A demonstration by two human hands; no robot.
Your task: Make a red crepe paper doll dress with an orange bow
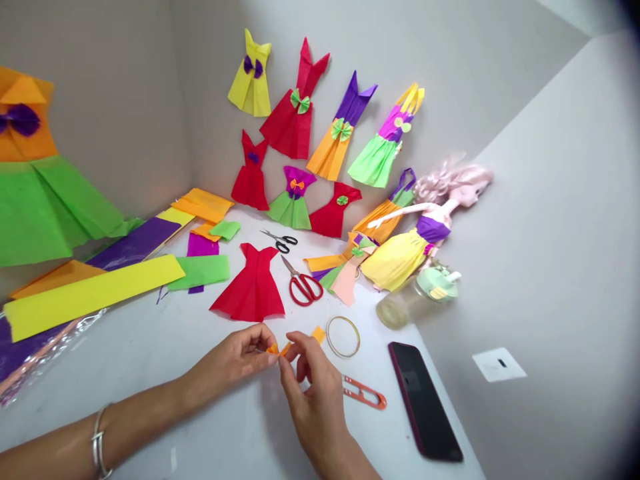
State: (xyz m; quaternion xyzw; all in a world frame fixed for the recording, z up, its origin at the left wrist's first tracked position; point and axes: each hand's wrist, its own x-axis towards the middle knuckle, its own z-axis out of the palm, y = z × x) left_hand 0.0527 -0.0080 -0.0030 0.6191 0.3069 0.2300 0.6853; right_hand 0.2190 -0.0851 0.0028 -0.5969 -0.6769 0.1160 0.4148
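My left hand (250, 357) pinches a small gathered strip of orange crepe paper (273, 349) between thumb and fingers. Close beside it, my right hand (310, 373) has its thumb and fingertips closed on the same strip, just right of the gathers. A loose orange end (319, 333) shows beyond my right fingers. Just above both hands a red paper dress (253, 283) lies flat on the table. Orange thread snips (367, 393) lie to the right of my right hand, their blade end partly hidden by it. My fingers cover part of the strip.
Red-handled scissors (305, 290), black scissors (283, 241) and a gold bangle (343, 337) lie nearby. A phone (425, 400) rests by the right edge, below a lidded jar (400, 307) and a doll (400, 257). Yellow paper (95, 297) and other coloured sheets spread leftward. Paper dresses hang behind.
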